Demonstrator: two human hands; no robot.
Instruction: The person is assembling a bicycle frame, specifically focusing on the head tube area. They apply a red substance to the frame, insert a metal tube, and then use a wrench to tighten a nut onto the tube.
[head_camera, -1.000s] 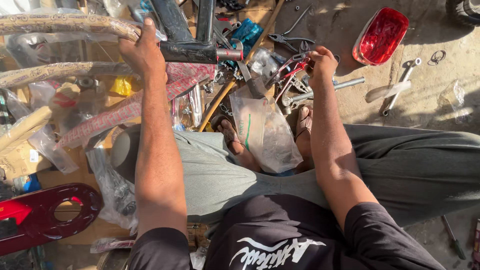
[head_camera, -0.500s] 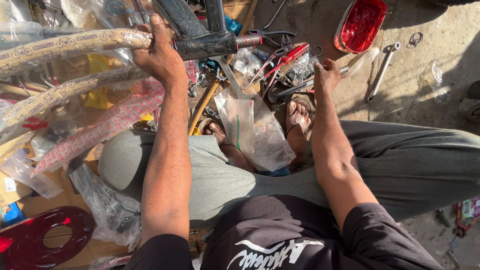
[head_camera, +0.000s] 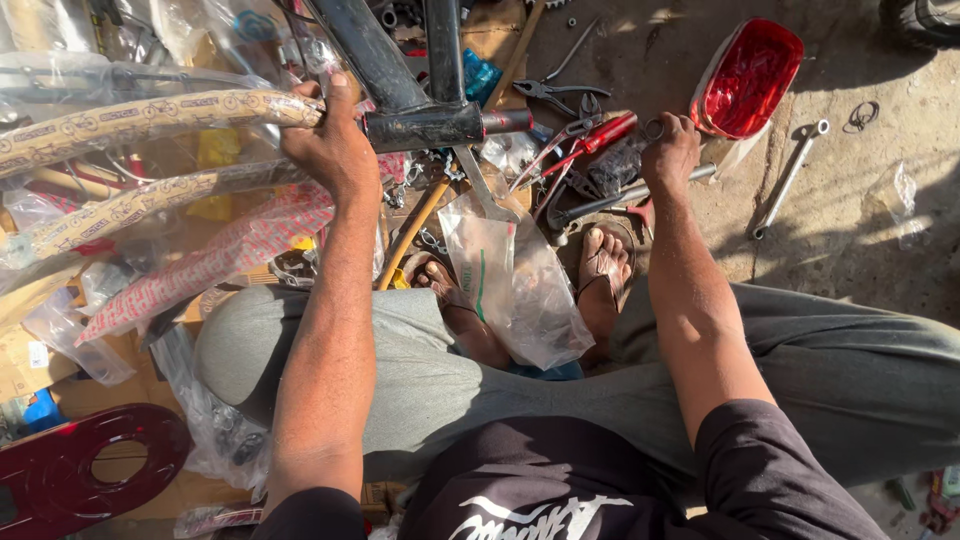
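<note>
The person sits on the ground with both arms stretched forward, hands well apart. The landmark is the black bicycle frame (head_camera: 420, 110), whose short horizontal tube lies ahead of the knees. The left hand (head_camera: 330, 145) reaches out with a nearly straight arm and rests just left of that tube, fingers curled over the end of a paper-wrapped frame tube (head_camera: 150, 115) that runs away to the left; the hand is closed on it. The right hand (head_camera: 670, 150) is right of the frame tube, wrist bent down, fingers closed around a dark metal tool (head_camera: 620, 200) among a heap of pliers with red handles (head_camera: 590, 140). Below the frame, between the sandalled feet (head_camera: 600, 265), lies a clear plastic bag (head_camera: 510, 280). Farther right of the frame sit a red lamp lens (head_camera: 750, 75) and a long wrench (head_camera: 790, 175) on the concrete.
</note>
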